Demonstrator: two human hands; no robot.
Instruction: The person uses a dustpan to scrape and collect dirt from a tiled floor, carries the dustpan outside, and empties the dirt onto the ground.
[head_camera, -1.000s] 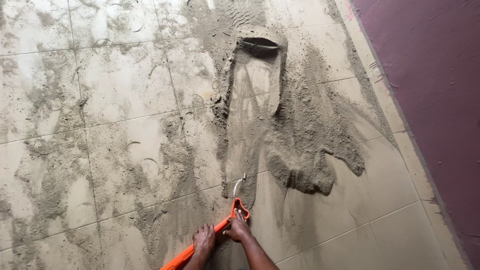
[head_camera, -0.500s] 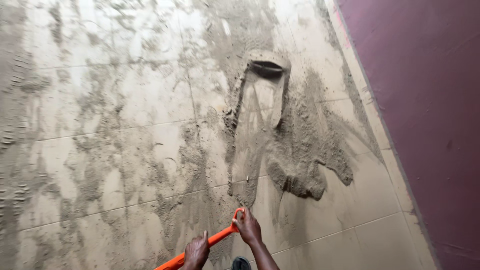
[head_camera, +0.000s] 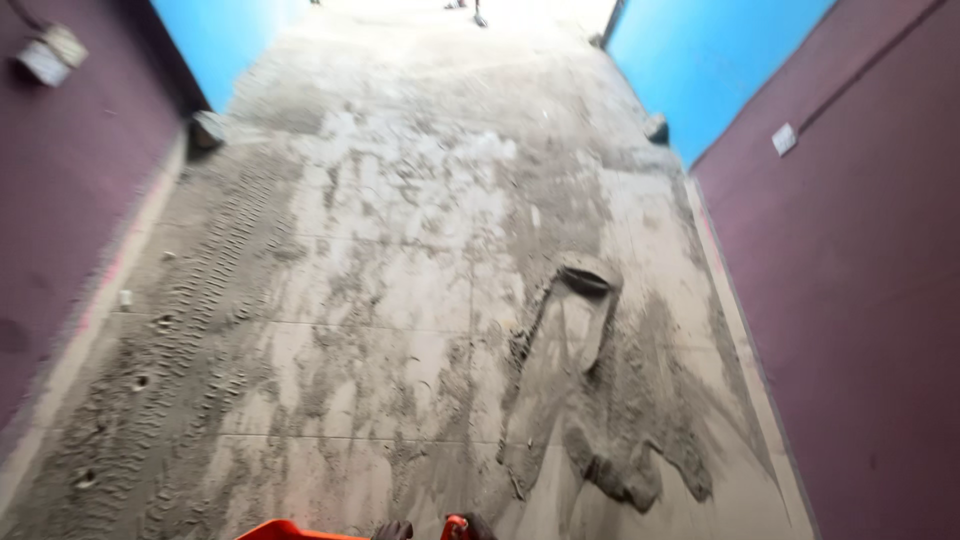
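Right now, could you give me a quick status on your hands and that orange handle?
Both hands at bottom edge, left hand and right hand barely visible. Orange handle beside them; grip unclear. Sand pile ahead on tiled floor.

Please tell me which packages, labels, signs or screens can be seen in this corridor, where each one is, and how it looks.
No package, sign or screen can be made out.
Wall plate: on the purple right wall, small, pale, squarish; possibly a switch.
Wall fitting: high on the purple left wall, pale, boxy, blurred.
Orange handle: bottom edge, near the hands, no label visible.
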